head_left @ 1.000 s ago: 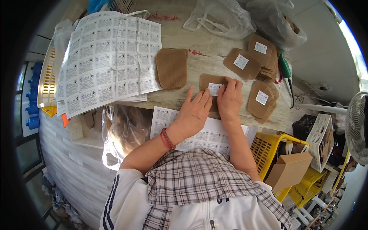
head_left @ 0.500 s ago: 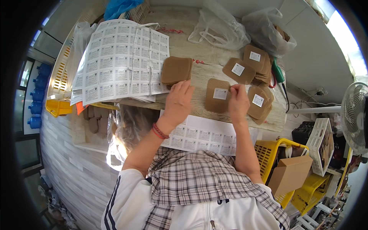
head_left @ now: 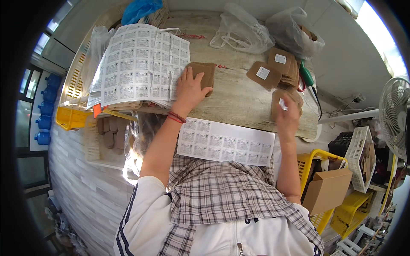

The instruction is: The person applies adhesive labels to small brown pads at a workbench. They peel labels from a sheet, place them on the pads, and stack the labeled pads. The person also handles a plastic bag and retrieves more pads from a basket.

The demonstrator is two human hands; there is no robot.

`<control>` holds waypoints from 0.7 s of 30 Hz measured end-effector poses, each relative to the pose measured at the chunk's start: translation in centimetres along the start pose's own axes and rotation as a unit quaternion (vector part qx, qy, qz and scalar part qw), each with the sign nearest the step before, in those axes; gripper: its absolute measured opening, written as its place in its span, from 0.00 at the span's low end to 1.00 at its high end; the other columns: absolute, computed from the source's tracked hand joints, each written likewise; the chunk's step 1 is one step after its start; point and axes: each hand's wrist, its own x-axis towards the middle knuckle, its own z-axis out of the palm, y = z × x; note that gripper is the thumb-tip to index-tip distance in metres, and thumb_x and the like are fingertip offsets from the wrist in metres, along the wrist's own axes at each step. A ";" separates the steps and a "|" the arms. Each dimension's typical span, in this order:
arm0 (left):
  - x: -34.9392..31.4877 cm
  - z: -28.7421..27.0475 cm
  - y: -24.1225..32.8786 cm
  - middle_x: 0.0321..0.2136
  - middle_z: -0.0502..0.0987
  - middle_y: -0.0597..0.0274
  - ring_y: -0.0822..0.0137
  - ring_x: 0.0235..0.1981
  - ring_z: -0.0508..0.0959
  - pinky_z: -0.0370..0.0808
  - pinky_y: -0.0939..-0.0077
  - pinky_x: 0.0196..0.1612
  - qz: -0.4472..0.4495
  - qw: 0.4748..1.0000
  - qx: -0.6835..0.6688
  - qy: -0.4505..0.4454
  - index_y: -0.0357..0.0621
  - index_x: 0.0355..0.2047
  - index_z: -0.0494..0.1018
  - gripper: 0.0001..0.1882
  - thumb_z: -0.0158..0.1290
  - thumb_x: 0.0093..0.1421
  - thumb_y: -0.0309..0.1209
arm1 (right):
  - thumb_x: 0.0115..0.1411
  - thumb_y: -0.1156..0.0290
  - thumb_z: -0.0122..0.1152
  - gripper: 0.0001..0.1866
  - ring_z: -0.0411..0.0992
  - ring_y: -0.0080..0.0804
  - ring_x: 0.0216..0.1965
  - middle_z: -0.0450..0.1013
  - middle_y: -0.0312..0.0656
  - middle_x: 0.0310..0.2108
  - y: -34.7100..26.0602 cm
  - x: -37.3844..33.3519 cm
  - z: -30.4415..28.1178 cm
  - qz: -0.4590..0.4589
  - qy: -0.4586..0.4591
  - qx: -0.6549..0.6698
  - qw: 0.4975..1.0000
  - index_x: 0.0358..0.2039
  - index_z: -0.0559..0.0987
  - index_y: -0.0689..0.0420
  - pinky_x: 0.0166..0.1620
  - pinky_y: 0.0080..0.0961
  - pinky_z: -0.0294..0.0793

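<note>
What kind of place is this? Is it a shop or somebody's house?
Probably a small packing workshop. The wooden table holds big sheets of sticker labels and stacks of brown paper pouches with labels on them, with plastic crates around.

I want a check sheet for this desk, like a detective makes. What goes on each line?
Surface: pale wooden table, mostly covered.
Job's things: plain brown pouches under the left hand; a labelled pouch at the right hand; labelled stack behind.
Clutter: label sheets, a label strip, plastic bags.
Hands: left flat on the pouches, right gripping one.
Cables: a dark cord off the right edge.
Surroundings: fan, yellow baskets, cardboard box.
</note>
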 end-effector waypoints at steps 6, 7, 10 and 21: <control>-0.6 1.7 0.9 0.63 0.63 0.35 0.39 0.64 0.63 0.63 0.51 0.65 -0.005 0.987 -0.161 0.022 0.43 0.56 0.73 0.28 0.61 0.59 0.44 | 0.63 0.76 0.62 0.17 0.76 0.33 0.41 0.77 0.46 0.46 -5.8 0.0 7.3 0.167 -0.181 0.339 0.908 0.53 0.77 0.60 0.46 0.29 0.77; -0.2 1.9 1.0 0.63 0.63 0.36 0.39 0.63 0.64 0.64 0.53 0.65 -0.025 0.981 -0.187 0.035 0.43 0.56 0.73 0.27 0.61 0.60 0.42 | 0.62 0.75 0.62 0.19 0.76 0.33 0.41 0.76 0.47 0.48 -6.2 1.1 8.5 0.152 -0.167 0.326 0.918 0.54 0.76 0.60 0.46 0.29 0.77; 0.6 2.2 1.8 0.63 0.65 0.40 0.43 0.63 0.66 0.64 0.58 0.65 -0.034 0.969 -0.244 0.006 0.44 0.56 0.73 0.23 0.59 0.61 0.35 | 0.62 0.73 0.64 0.23 0.76 0.33 0.45 0.76 0.45 0.50 -6.9 3.2 11.6 0.157 -0.204 0.292 0.921 0.58 0.74 0.58 0.47 0.29 0.77; -7.3 -3.6 0.0 0.40 0.77 0.56 0.55 0.45 0.74 0.71 0.64 0.50 0.044 0.943 -0.302 -0.132 0.40 0.43 0.77 0.11 0.57 0.59 0.25 | 0.54 0.77 0.68 0.16 0.73 0.45 0.43 0.74 0.45 0.42 -8.9 -3.3 3.3 -0.040 -0.111 0.141 0.983 0.45 0.80 0.56 0.46 0.38 0.74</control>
